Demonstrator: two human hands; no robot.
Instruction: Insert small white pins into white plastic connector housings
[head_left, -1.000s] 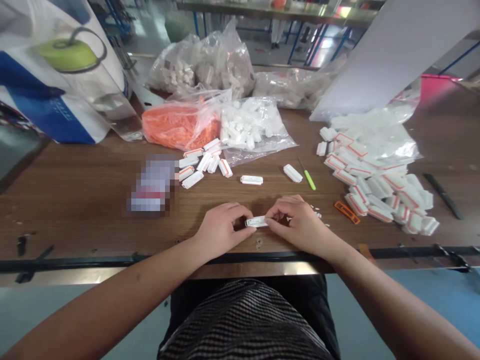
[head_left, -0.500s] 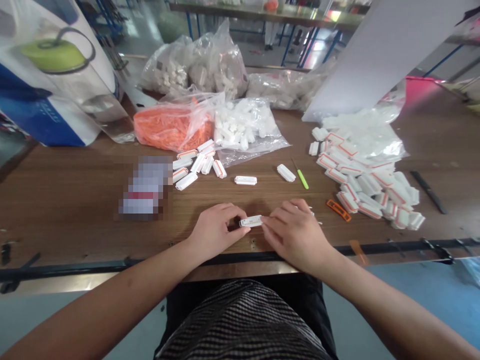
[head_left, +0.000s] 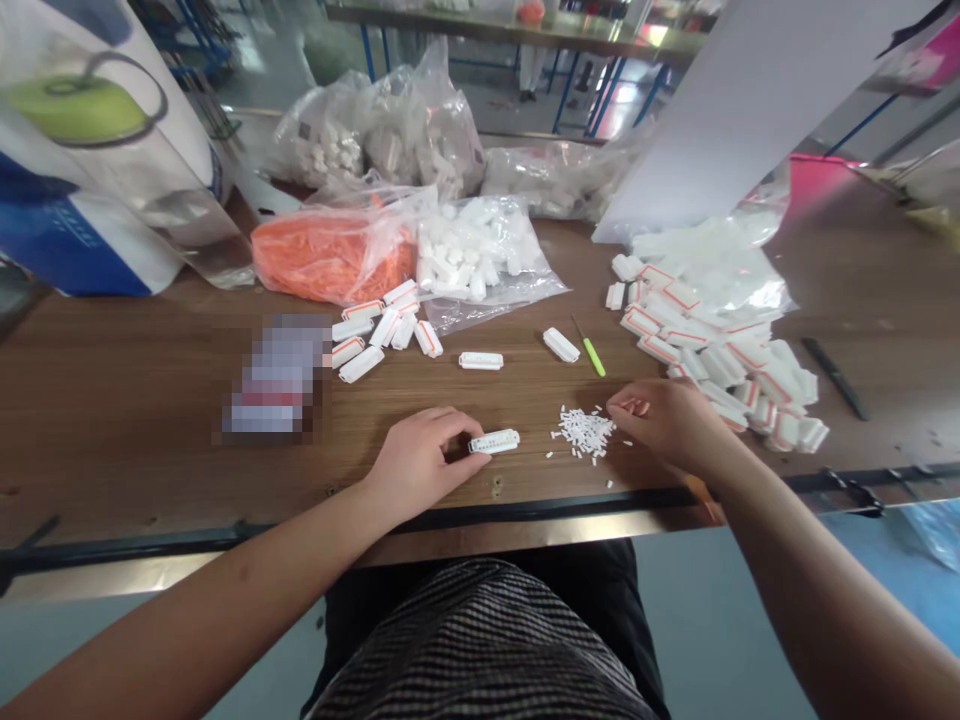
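Note:
My left hand [head_left: 427, 455] pinches one end of a slim white plastic housing [head_left: 496, 441], holding it low over the table. A row of small dark marks or holes shows along the housing's upper face. My right hand [head_left: 664, 420] is closed, with its fingertips together at the right edge of a heap of tiny white pieces [head_left: 585, 432]. What those fingers hold, if anything, is too small to make out. A similar white housing [head_left: 481, 361] lies beyond my left hand, and another housing [head_left: 561, 345] lies close to a green-handled pick tool [head_left: 593, 357].
At right is a heap of white housings with orange strips [head_left: 720, 360], and past it a black flat tool [head_left: 836, 378]. More housings [head_left: 386, 328] lie left, before bags of orange parts [head_left: 337, 255] and white parts [head_left: 480, 250]. A pixelated object [head_left: 274, 375] lies at left.
My right hand has left the housing and moved right, uncovering the heap of tiny white pieces and hiding the orange frame. My left hand still holds the housing in nearly the same place.

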